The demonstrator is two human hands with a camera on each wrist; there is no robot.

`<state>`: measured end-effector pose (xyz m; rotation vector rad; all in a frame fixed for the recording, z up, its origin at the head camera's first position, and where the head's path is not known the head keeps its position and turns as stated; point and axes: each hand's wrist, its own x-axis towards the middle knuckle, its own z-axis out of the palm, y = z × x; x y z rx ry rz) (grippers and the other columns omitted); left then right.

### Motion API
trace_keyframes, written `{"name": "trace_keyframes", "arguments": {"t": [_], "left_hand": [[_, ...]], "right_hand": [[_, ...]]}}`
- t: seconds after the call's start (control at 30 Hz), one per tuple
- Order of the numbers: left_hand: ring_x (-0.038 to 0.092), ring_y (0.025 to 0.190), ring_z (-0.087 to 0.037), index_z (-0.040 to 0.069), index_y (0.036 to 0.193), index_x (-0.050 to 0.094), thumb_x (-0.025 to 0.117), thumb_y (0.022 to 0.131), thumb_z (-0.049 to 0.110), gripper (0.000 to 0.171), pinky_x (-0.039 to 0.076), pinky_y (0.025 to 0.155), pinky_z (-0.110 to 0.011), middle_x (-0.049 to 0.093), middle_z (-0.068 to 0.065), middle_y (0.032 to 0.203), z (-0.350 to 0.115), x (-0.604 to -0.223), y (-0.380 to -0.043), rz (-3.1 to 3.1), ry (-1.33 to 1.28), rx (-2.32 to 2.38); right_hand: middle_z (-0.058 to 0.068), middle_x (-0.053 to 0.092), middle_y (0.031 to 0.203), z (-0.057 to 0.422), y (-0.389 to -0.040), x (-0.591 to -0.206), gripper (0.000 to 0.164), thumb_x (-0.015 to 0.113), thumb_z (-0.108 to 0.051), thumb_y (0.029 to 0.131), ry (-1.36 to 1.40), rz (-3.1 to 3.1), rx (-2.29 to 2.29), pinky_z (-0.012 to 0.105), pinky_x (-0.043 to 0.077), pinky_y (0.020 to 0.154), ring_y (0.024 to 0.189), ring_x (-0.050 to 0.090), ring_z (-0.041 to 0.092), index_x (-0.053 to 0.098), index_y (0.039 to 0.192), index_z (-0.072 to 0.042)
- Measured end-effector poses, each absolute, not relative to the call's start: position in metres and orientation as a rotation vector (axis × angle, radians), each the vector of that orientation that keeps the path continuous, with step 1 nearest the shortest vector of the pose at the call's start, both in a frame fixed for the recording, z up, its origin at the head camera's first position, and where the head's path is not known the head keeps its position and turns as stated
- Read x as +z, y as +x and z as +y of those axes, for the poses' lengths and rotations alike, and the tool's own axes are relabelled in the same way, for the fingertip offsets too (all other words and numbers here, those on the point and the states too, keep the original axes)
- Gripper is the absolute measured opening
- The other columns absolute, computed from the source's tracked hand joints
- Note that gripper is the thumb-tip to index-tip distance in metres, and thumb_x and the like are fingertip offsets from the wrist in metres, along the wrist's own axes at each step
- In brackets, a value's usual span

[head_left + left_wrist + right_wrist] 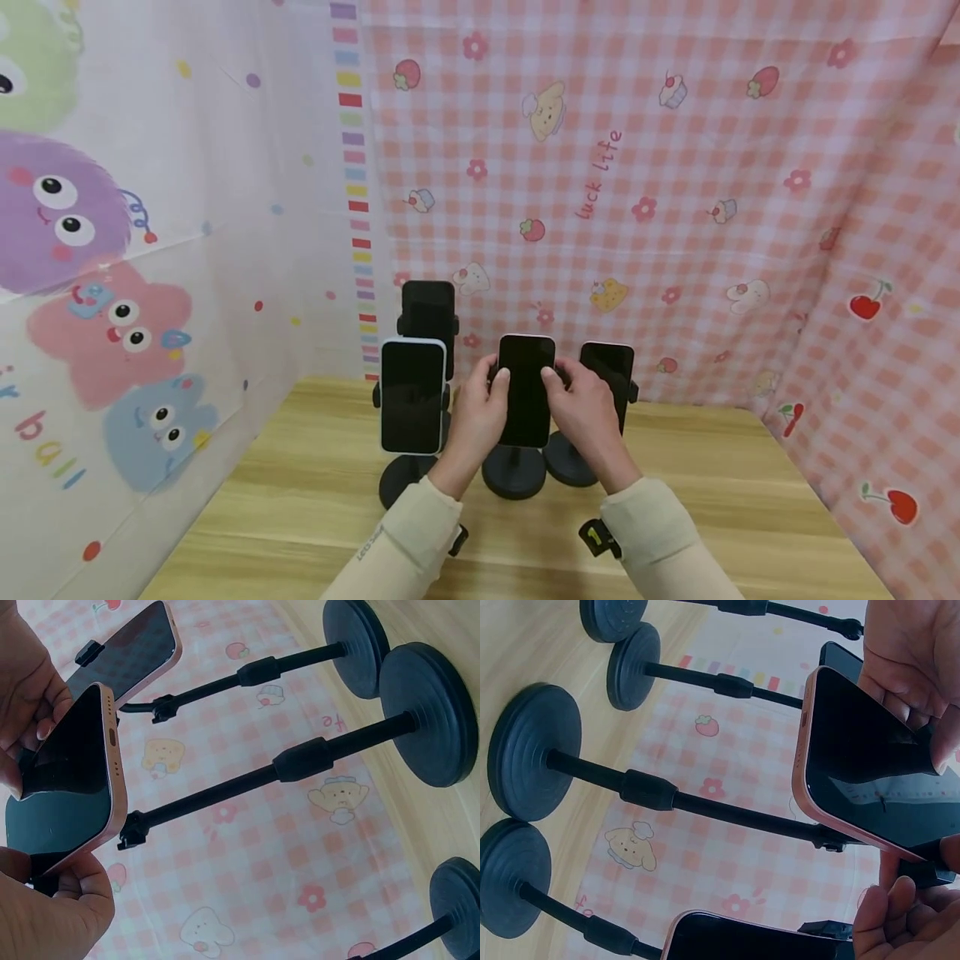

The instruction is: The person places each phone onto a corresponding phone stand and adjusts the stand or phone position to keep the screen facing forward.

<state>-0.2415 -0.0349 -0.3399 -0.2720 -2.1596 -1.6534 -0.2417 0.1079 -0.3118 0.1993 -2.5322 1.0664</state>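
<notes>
In the head view, a smartphone [527,400] with a dark screen stands upright on a black phone stand [514,477]. Its frame looks pinkish in the left wrist view [116,795]. My left hand [478,408] grips the phone's left side and my right hand [588,408] grips its right side. Both thumbs lie at the front edges, with curled fingers reaching behind. Black clamp ends [928,871] show at the phone's sides beside the fingers. The back of the holder is mostly hidden by the phone and hands.
A light-framed phone [412,398] on a stand is to the left, with a darker phone [429,304] behind it. Another phone [609,362] stands behind my right hand. The wooden table [300,500] meets patterned cloth walls [697,250].
</notes>
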Motion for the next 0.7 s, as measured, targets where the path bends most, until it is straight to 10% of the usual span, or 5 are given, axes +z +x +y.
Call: {"name": "trace_keyframes", "arguments": {"t": [0.7], "left_hand": [[0.063, 0.091, -0.026, 0.008, 0.129, 0.051, 0.047, 0.101, 0.019, 0.031, 0.055, 0.082, -0.051, 0.066, -0.017, 0.113, -0.032, -0.356, -0.259, -2.167, -0.285, -1.593]], "right_hand": [[0.012, 0.07, 0.082, 0.108, -0.25, -0.327, 0.022, 0.053, -0.026, 0.098, 0.262, -2.487, 1.069, 0.043, 0.051, 0.064, 0.074, 0.063, 0.023, 0.064, 0.109, -0.01]]}}
